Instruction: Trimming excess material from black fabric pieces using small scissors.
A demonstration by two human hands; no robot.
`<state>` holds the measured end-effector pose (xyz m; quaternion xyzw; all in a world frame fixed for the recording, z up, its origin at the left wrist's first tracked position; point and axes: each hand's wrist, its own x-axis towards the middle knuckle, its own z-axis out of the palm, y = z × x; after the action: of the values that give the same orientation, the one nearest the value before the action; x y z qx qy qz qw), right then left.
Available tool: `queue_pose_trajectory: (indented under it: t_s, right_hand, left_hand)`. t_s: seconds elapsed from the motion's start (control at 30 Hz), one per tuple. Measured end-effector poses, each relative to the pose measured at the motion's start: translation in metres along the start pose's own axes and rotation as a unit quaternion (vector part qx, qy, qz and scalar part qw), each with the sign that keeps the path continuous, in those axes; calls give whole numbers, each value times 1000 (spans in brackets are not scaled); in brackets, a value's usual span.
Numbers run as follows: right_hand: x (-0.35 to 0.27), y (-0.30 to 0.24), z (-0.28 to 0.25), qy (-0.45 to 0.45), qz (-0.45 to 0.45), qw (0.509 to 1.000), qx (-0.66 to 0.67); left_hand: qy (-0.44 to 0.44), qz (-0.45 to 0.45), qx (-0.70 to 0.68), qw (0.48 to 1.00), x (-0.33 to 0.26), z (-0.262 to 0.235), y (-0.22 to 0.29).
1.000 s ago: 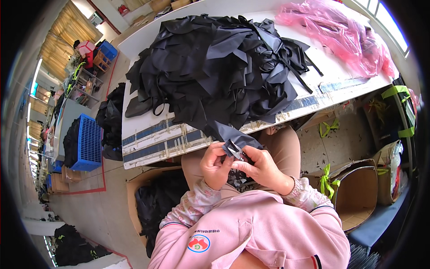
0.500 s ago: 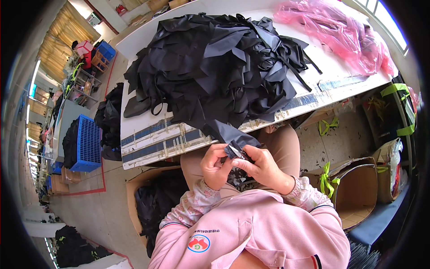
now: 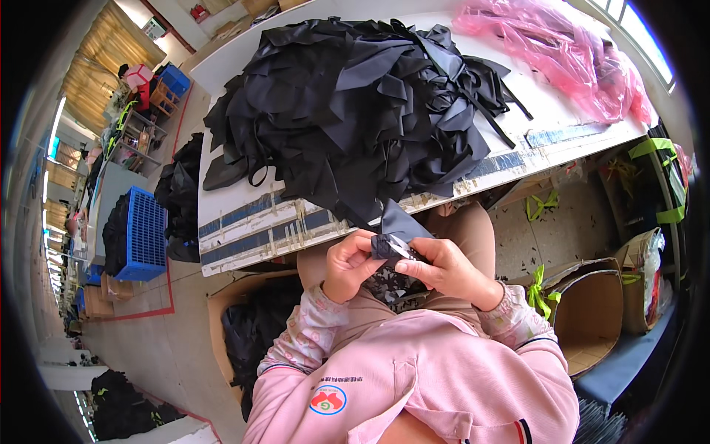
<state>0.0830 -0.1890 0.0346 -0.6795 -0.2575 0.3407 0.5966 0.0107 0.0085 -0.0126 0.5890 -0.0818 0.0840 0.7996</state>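
Just off the near edge of the white table, both hands hold a black fabric piece over my lap. My left hand pinches its small folded end between thumb and fingers. My right hand is closed on the other side, thumb toward the fold. A pale, shiny strip shows between the hands; I cannot tell whether it is part of the piece or a small tool. Beyond them, a big heap of black fabric pieces covers much of the table, some straps trailing out of it.
Pink plastic bags lie at the table's far right. An open cardboard box stands low on the right, and another box with black fabric on the left. A blue crate stands farther left. Another person is in the far background.
My hands have drawn slightly apart, the left one moving a little left and the right one right. The fabric piece has turned more upright, and more of the pale strip shows.
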Motion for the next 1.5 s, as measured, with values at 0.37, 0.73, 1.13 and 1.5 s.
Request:
queue_pose_trajectory:
  t_s: [0.37,0.73,1.13,1.5]
  right_hand:
    - [-2,3,-11,11,-99,979,-180]
    - [-2,-2,-14,9,-134,952,-274]
    - [-1,-1,-19,-25,-144,951,-272]
    - [-5,-2,-26,-68,-130,962,-228]
  left_hand:
    - [-25,-25,-40,999,3,-6,1]
    - [-92,-76,-70,990,3,-12,-2]
    - [-131,-138,-68,979,5,-12,4]
    - [-219,-189,-76,954,20,-25,14]
